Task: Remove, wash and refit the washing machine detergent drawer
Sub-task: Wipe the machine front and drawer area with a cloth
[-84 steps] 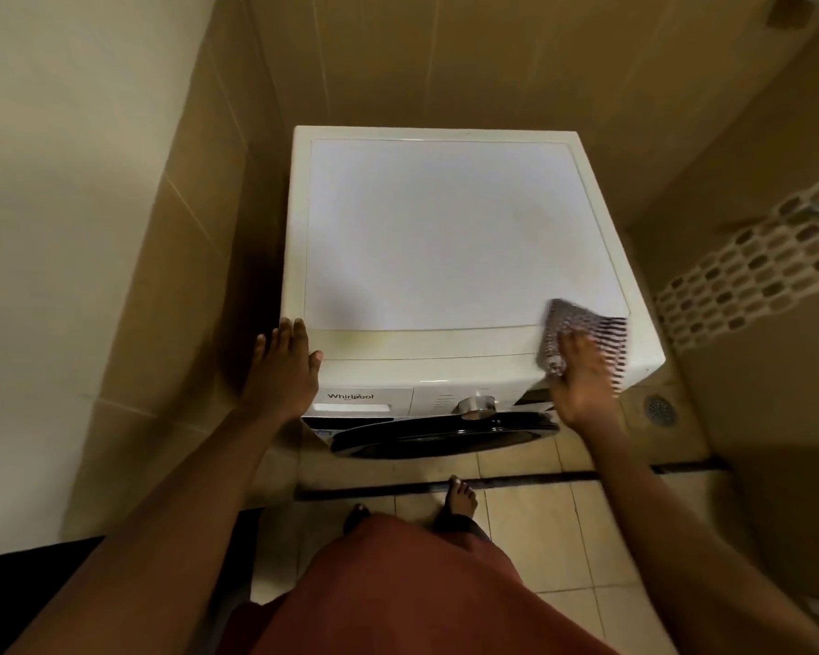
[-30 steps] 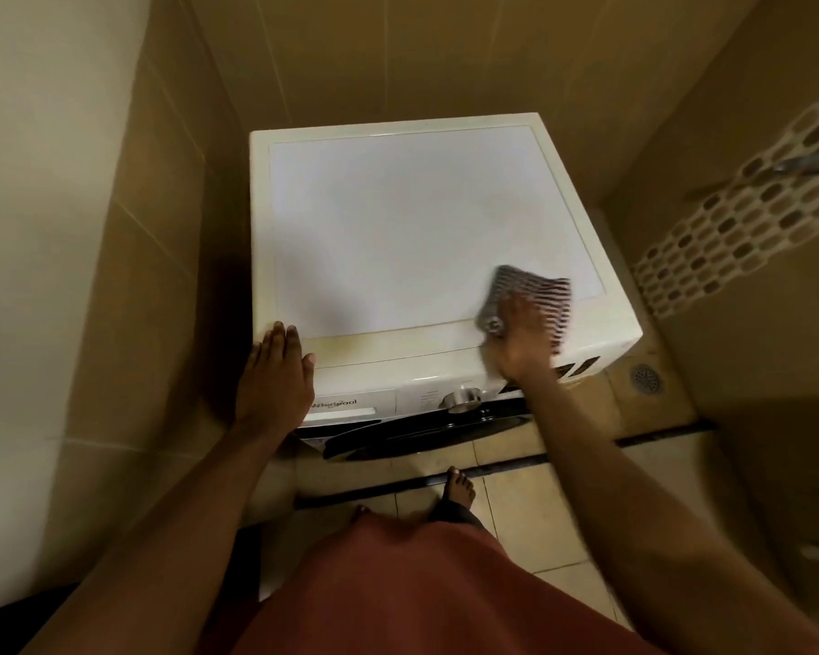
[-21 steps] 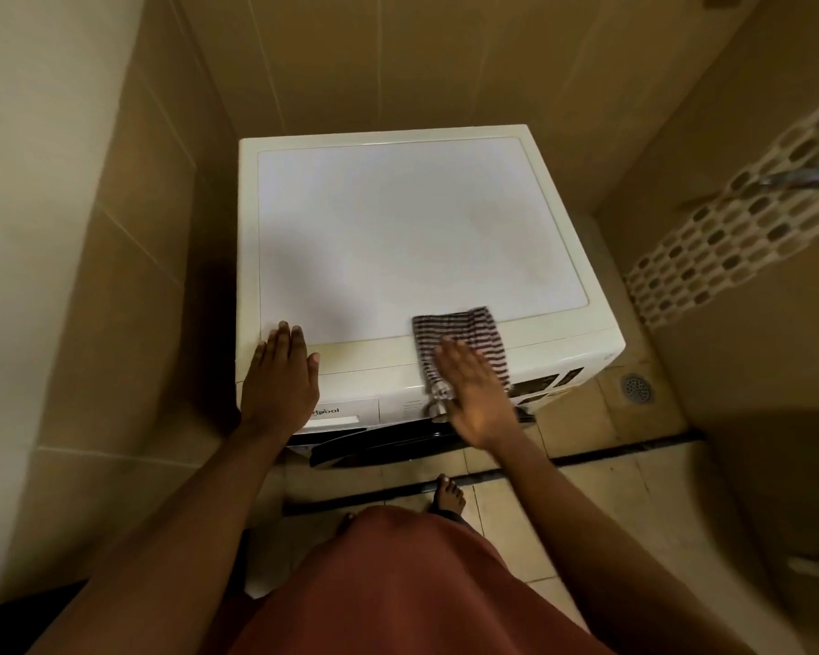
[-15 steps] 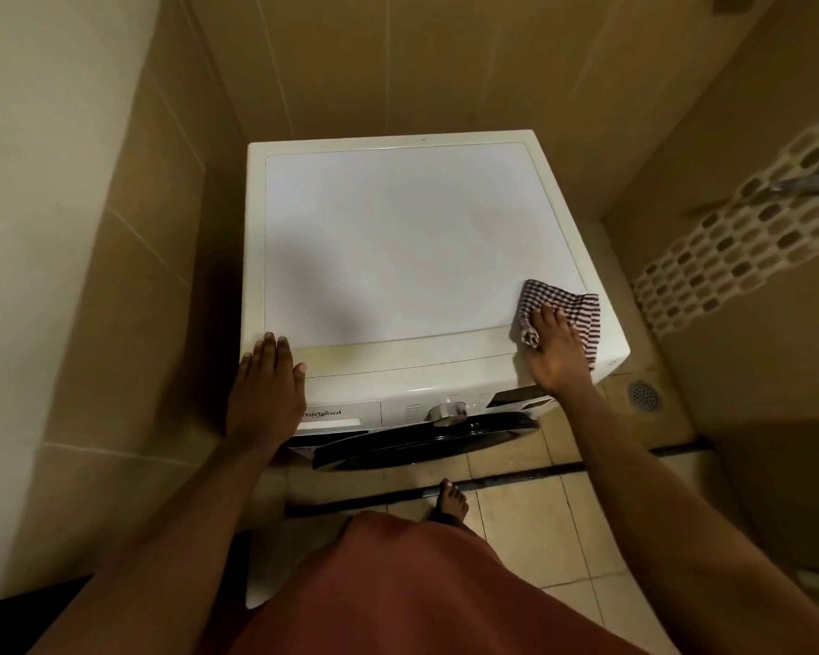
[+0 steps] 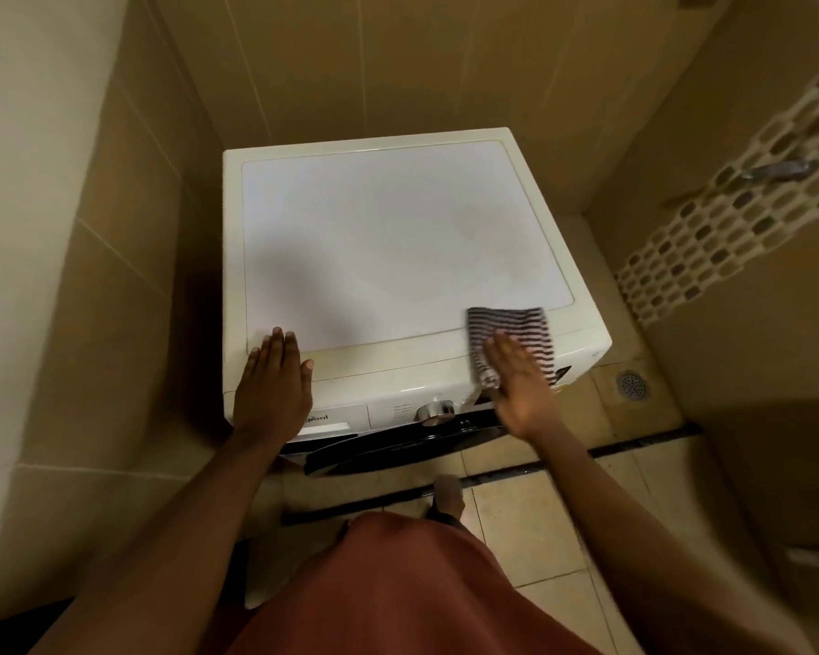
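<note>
A white front-loading washing machine (image 5: pixel 398 238) stands in a tiled corner, seen from above. The detergent drawer front (image 5: pixel 341 418) sits closed at the left of the control panel, beside a silver dial (image 5: pixel 433 411). My left hand (image 5: pixel 273 385) lies flat on the machine's front left corner, partly over the drawer area, fingers together. My right hand (image 5: pixel 516 380) presses flat on a striped cloth (image 5: pixel 511 333) at the front right edge of the top. The dark door (image 5: pixel 398 446) shows below the panel.
Beige tiled walls close in on the left and behind the machine. A mosaic tile strip (image 5: pixel 729 219) with a metal tap (image 5: pixel 776 170) runs along the right wall. A floor drain (image 5: pixel 632 384) lies right of the machine. My foot (image 5: pixel 448 498) stands on the floor tiles.
My right hand has slid the striped cloth back and forth along the front edge of the top: toward the middle, then to the right side. My left hand has stayed put.
</note>
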